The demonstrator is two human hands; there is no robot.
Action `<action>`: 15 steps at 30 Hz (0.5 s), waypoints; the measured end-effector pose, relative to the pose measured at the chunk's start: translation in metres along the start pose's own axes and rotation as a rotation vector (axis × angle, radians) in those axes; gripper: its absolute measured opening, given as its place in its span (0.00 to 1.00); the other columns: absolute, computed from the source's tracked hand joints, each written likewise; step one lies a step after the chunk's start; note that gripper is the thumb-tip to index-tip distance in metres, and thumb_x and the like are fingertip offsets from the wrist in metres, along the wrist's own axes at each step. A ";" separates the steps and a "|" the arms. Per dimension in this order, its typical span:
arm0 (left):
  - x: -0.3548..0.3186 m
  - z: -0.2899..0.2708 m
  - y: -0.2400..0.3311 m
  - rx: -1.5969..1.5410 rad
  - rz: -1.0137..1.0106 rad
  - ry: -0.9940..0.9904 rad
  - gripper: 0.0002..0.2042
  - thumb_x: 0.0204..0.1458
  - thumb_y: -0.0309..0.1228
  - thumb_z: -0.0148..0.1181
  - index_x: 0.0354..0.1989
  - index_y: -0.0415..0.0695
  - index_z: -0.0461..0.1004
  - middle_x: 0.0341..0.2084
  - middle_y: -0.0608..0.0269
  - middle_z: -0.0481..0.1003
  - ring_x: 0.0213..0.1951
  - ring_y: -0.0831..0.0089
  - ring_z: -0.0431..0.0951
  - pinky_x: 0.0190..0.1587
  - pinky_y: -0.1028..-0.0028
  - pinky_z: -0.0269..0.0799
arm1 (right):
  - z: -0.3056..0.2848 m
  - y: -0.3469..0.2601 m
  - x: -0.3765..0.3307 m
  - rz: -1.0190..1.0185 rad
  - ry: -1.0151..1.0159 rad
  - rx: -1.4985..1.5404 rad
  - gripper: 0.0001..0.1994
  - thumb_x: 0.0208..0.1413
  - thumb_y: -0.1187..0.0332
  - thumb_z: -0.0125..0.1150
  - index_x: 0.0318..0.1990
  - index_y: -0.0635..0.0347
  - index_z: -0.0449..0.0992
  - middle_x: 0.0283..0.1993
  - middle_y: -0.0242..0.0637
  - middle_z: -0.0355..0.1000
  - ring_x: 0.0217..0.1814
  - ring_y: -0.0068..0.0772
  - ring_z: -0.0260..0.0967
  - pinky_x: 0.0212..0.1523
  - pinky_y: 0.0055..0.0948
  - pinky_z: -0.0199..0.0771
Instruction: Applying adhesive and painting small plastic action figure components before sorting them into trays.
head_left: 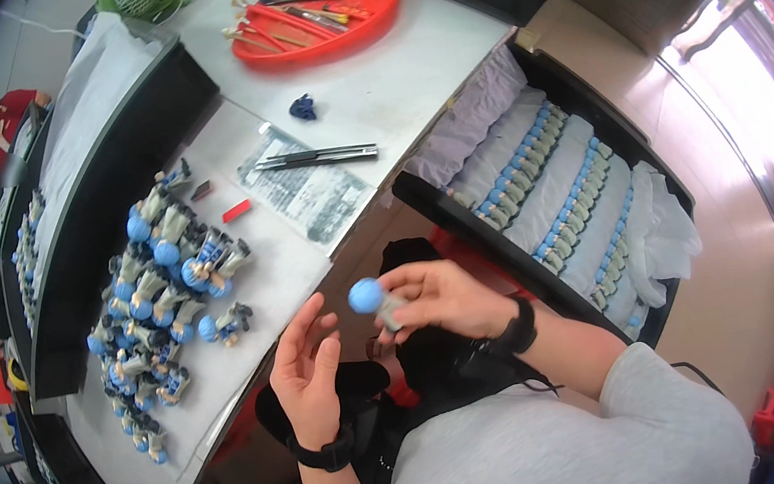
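Observation:
Pinched between the fingers of my right hand [447, 301] is a small figurine [369, 298] with a round blue head and a greyish body. My left hand [308, 366] is held up just left of it, fingers apart and palm toward the figurine, touching nothing. Both hands are over my lap, off the near edge of the white table [261, 308]. On that table, to the left, lies a heap of similar figurines [139, 307] with blue heads and grey and dark parts.
A red oval tray [252, 61] holds brushes, tools and a white bottle. Tweezers [318, 158] lie on a printed sheet [325, 201] beside a red block [237, 211]. At right, a black crate [436, 202] holds rows of figurines on white cloth. Another person [6, 125] sits far left.

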State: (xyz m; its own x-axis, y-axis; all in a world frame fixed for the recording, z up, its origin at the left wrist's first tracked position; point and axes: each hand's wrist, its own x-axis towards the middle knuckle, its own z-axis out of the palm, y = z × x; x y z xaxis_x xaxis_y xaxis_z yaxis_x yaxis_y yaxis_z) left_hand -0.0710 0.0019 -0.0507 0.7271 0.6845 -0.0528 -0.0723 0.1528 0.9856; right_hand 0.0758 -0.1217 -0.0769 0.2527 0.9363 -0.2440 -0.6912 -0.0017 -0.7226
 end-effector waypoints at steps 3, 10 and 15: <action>0.001 0.000 -0.004 0.030 -0.041 -0.057 0.13 0.48 0.19 0.50 0.44 0.34 0.66 0.43 0.55 0.70 0.41 0.74 0.70 0.44 0.77 0.66 | -0.064 -0.023 -0.008 -0.264 0.307 -0.116 0.15 0.44 0.78 0.57 0.42 0.70 0.66 0.34 0.45 0.71 0.34 0.33 0.71 0.33 0.24 0.72; 0.004 0.015 -0.007 0.079 -0.092 -0.083 0.10 0.49 0.21 0.50 0.41 0.36 0.68 0.38 0.58 0.71 0.36 0.77 0.71 0.41 0.78 0.67 | -0.187 -0.065 0.000 -0.054 0.911 -1.235 0.14 0.33 0.69 0.65 0.28 0.68 0.73 0.25 0.42 0.72 0.26 0.30 0.71 0.30 0.24 0.69; 0.001 0.014 -0.001 0.110 -0.091 -0.059 0.10 0.49 0.19 0.50 0.41 0.35 0.68 0.38 0.58 0.72 0.36 0.77 0.71 0.42 0.79 0.66 | -0.201 -0.041 0.028 0.009 0.772 -1.299 0.15 0.30 0.66 0.66 0.26 0.66 0.73 0.24 0.45 0.71 0.27 0.38 0.70 0.30 0.30 0.68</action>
State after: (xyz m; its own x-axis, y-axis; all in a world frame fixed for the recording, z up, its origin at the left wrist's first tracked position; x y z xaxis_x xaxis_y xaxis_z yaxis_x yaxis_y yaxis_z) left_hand -0.0606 -0.0078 -0.0492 0.7665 0.6276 -0.1365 0.0687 0.1312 0.9890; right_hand 0.2472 -0.1658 -0.1847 0.8204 0.5266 -0.2227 0.2624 -0.6929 -0.6715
